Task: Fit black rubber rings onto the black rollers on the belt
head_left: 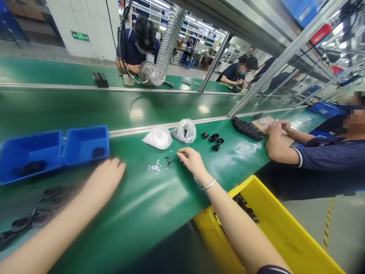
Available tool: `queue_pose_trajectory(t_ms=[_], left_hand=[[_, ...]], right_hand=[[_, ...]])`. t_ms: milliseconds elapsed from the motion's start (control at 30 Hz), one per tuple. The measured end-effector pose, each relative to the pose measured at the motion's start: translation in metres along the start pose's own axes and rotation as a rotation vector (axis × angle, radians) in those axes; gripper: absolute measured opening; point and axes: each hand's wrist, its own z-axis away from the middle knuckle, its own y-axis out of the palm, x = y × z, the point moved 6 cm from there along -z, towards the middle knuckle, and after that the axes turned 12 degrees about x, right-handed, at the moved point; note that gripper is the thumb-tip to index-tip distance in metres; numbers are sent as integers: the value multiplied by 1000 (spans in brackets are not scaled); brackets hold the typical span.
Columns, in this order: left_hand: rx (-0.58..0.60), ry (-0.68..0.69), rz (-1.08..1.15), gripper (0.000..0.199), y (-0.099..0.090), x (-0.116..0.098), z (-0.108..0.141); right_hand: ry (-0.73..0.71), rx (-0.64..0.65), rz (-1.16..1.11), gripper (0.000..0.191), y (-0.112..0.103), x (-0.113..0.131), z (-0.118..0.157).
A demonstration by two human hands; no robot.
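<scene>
My left hand (110, 173) is over the green table, just in front of the smaller blue bin (85, 146); its fingers are blurred and partly hidden, so whether it holds anything cannot be made out. Right of the small black parts (169, 162), my right hand (190, 159) has thumb and fingertips pinched together, and anything between them is too small to name. Small white pieces (155, 167) are scattered left of the black ones. Behind them stand a plastic bag of white pieces (159, 137) and an open bag with something dark inside (185, 131).
Larger black parts (215, 140) sit right of the bags. Dark round parts (42, 217) lie at the left. A larger blue bin (31, 154) stands back left, a yellow crate (273, 213) at lower right. A co-worker's hands (278, 127) work at the right; metal posts rise behind.
</scene>
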Motion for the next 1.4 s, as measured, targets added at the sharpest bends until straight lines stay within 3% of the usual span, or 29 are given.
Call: queue_pose_trajectory(t_ms=[100, 167, 300, 367, 433, 567, 667, 767, 867, 933, 1100, 1400], left_hand=[[-53, 68, 281, 28, -5, -15, 7], [-43, 95, 649, 30, -5, -26, 20], [251, -66, 1653, 41, 21, -52, 48], [345, -107, 1953, 40, 30, -64, 56], [376, -108, 2085, 38, 38, -68, 57], [394, -31, 2127, 38, 47, -69, 55], [379, 41, 2097, 40, 50, -70, 56], [347, 123, 2059, 46, 51, -72, 57], [288, 176, 1987, 46, 53, -72, 56], [269, 155, 1860, 44, 58, -70, 56], [198, 82, 1541, 40, 64, -63, 61], [199, 69, 1450, 41, 57, -61, 63]], right_hand=[[11, 34, 6, 16, 19, 13, -17], [29, 35, 21, 17, 23, 15, -26], [38, 40, 43, 21, 25, 13, -31], [34, 49, 45, 22, 27, 12, -30], [28, 59, 43, 23, 29, 11, -31], [7, 54, 33, 22, 25, 17, -32], [-30, 27, 22, 24, 17, 42, -15], [-148, 53, -9, 22, 21, 84, 30], [-444, 180, -121, 15, 46, 129, 88], [-512, 188, -111, 11, 62, 142, 116], [-588, 144, 98, 12, 85, 149, 136], [-676, 101, 214, 17, 86, 153, 141]])
